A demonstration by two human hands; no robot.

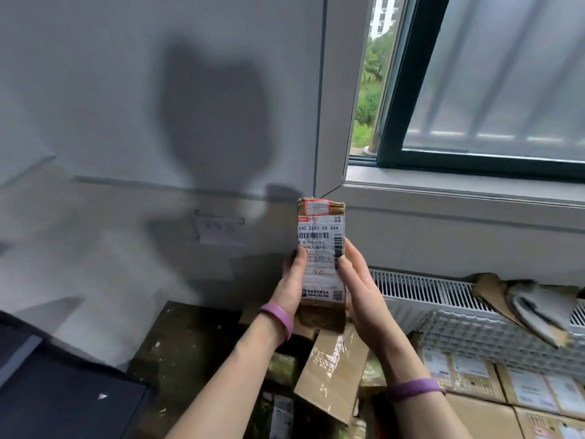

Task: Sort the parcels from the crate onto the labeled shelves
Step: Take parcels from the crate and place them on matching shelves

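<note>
Left hand (289,280), purple band at wrist, fingers clasping left edge of parcel (321,258): slim upright cardboard box, creased, glossy tape, white printed label. Held mid-air before grey wall. Right hand (357,286) grips right edge. Ribbed white radiator (421,291) right.

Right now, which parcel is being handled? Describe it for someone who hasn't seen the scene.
Below the window's left corner, both hands hold one small brown parcel upright. Left hand and right hand grip its sides. Unlike the stacked boxes below, it's raised, white label facing the camera.
</note>
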